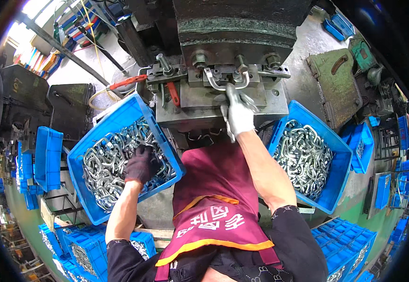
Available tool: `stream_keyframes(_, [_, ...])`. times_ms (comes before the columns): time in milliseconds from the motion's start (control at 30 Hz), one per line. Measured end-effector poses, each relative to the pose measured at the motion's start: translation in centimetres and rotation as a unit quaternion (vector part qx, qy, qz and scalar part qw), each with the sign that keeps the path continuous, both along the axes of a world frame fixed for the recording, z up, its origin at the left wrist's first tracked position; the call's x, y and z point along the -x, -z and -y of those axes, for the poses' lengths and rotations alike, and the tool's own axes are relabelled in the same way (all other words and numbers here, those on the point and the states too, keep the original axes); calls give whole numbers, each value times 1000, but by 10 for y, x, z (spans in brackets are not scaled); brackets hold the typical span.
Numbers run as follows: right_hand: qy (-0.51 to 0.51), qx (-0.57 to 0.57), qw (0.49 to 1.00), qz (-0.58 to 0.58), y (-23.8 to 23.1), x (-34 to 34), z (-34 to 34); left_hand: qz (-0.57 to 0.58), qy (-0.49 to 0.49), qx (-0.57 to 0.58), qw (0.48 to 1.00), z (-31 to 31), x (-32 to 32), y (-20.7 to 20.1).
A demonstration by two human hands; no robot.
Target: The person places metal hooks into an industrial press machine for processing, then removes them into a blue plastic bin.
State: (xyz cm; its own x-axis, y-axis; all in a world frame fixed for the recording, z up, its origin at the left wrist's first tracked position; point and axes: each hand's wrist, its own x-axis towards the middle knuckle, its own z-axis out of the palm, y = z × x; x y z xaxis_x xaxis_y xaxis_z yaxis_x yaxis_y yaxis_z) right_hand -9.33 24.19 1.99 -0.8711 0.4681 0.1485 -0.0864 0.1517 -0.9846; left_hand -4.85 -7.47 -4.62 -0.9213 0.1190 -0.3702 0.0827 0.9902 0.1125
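Note:
My right hand [238, 113], in a pale grey-white glove, reaches to the machine's die block [192, 99]. Its fingertips are closed on the middle of a U-shaped metal handle [247, 82], whose two ends point toward the tooling beneath the dark press head [237, 28]. My left hand [142, 164] wears a dark glove and is down in the left blue crate [84, 199], among many bent shiny metal pieces [102, 157]. Its fingers are curled; whatever they grip is hidden by the glove.
At my right stands another blue crate [343, 176] of bent metal pieces. Red-handled pliers [128, 82] and a red-handled tool [173, 94] lie left of the die. Bolts [166, 65] stick up there. Stacked blue crates [89, 256] stand behind me on both sides.

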Motion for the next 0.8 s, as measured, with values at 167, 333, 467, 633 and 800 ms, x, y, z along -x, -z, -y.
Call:
stream_keyframes(167, [-33, 273, 956, 101, 16, 20, 0, -15, 48, 84, 995, -11, 4, 16])
stream_keyframes(333, [-11, 292, 949, 115, 16, 32, -5, 36, -17, 58, 997, -29, 11, -11])
stream_keyframes(467, [-8, 340, 933, 117, 17, 40, -1, 124, -40, 45, 990, -14, 18, -12])
stream_keyframes(633, [-19, 305, 946, 105, 19, 44, 4, 121, -195, -188, 955, 17, 3, -24])
stream_keyframes(800, [10, 236, 970, 62, 24, 47, -7, -55, -293, -466, 833, 30, -19, -36])
